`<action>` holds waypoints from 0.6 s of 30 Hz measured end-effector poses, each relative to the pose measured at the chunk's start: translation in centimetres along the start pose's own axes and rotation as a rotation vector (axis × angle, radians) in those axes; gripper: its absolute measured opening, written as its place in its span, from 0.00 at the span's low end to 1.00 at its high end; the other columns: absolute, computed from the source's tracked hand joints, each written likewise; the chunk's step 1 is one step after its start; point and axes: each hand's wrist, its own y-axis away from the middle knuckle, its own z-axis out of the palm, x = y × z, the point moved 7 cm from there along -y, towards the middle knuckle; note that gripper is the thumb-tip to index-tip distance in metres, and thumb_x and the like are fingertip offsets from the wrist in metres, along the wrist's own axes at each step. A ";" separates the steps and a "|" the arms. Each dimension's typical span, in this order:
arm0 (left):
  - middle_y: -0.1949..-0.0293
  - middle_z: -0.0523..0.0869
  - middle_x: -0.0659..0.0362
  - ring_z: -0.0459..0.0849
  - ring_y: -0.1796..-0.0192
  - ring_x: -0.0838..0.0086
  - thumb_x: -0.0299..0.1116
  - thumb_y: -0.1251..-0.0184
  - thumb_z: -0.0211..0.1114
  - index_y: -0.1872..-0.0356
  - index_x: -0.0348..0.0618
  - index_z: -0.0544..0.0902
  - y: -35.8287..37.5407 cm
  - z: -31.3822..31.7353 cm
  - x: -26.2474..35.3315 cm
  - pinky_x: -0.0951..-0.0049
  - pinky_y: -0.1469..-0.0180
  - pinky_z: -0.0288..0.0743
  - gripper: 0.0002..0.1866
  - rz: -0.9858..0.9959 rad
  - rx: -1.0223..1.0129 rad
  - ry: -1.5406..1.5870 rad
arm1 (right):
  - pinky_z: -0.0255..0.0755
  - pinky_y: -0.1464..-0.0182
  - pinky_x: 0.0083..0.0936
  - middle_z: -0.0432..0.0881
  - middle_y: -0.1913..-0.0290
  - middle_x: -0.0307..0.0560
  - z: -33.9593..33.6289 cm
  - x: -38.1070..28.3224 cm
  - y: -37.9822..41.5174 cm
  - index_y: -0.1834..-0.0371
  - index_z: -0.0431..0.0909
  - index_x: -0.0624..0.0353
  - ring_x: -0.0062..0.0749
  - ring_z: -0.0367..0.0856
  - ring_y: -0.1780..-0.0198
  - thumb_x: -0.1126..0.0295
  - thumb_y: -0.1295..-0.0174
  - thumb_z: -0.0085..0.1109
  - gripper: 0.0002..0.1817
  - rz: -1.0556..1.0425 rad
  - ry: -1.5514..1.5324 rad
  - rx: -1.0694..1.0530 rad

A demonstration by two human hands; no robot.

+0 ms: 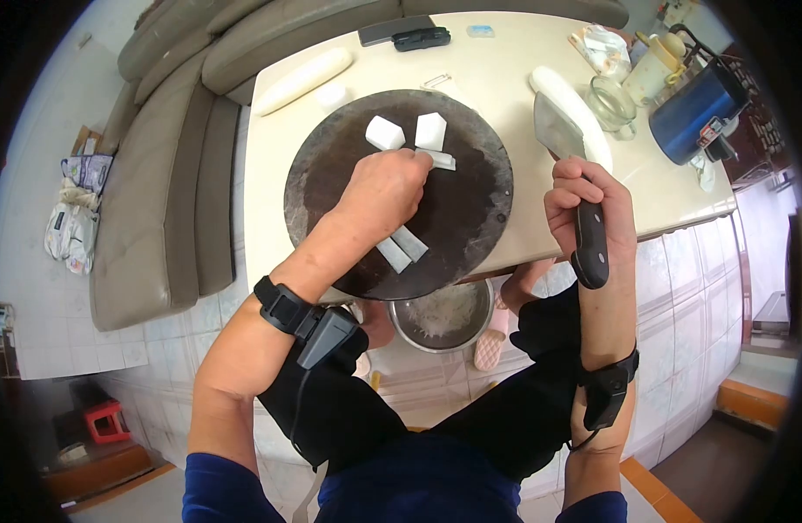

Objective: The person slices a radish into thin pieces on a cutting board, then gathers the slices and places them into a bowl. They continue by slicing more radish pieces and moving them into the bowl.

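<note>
On the round dark board (470,209) my left hand (385,193) reaches to the upper middle, its fingers closed at the end of a few thin white strips (444,161). Just beyond it lie two white chunks (385,133), side by side. More white pieces (402,249) rest below my wrist, near the board's lower edge. My right hand (591,205) is wrapped round the black handle of a knife (559,127), off the board to the right. The blade points up and away, in front of a long white radish (571,100).
Another long white radish (305,80) lies at the table's far left. A glass jar (610,106) and a blue canister (693,113) stand at the right. Below the table edge, a metal bowl (442,318) holds white shreds. A black case (421,38) lies at the back.
</note>
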 end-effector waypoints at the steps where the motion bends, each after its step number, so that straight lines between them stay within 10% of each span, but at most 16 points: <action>1: 0.68 0.84 0.46 0.84 0.63 0.50 0.24 0.43 0.63 0.64 0.38 0.84 -0.1 -0.1 0.1 0.55 0.59 0.77 0.07 -0.024 -0.015 -0.018 | 0.70 0.71 0.20 0.71 0.73 0.37 -0.2 -0.1 0.0 0.65 0.69 0.66 0.13 0.69 0.80 0.75 0.31 0.48 0.06 -0.001 0.001 -0.001; 5: 0.67 0.85 0.44 0.84 0.63 0.49 0.22 0.44 0.61 0.65 0.37 0.85 0.3 -1.0 -1.6 0.58 0.58 0.78 0.07 -0.109 -0.008 0.041 | 0.70 0.71 0.20 0.71 0.73 0.38 -0.4 -0.5 0.1 0.64 0.69 0.66 0.13 0.69 0.80 0.75 0.31 0.48 0.05 0.017 -0.026 -0.031; 11: 0.67 0.88 0.60 0.83 0.63 0.78 0.19 0.38 0.63 0.60 0.37 0.87 1.3 0.6 -3.4 0.75 0.55 0.77 0.08 -0.216 -0.360 0.821 | 0.70 0.71 0.20 0.71 0.73 0.38 -0.2 -0.8 0.5 0.64 0.69 0.66 0.13 0.69 0.80 0.75 0.31 0.48 0.05 -0.023 -0.006 -0.024; 18: 0.68 0.89 0.56 0.85 0.64 0.75 0.20 0.42 0.65 0.63 0.37 0.88 1.6 0.9 -1.5 0.74 0.57 0.78 0.07 -0.194 -0.476 0.710 | 0.70 0.71 0.20 0.72 0.71 0.39 0.0 -0.5 0.5 0.64 0.68 0.65 0.13 0.69 0.80 0.75 0.31 0.48 0.05 -0.015 0.001 -0.017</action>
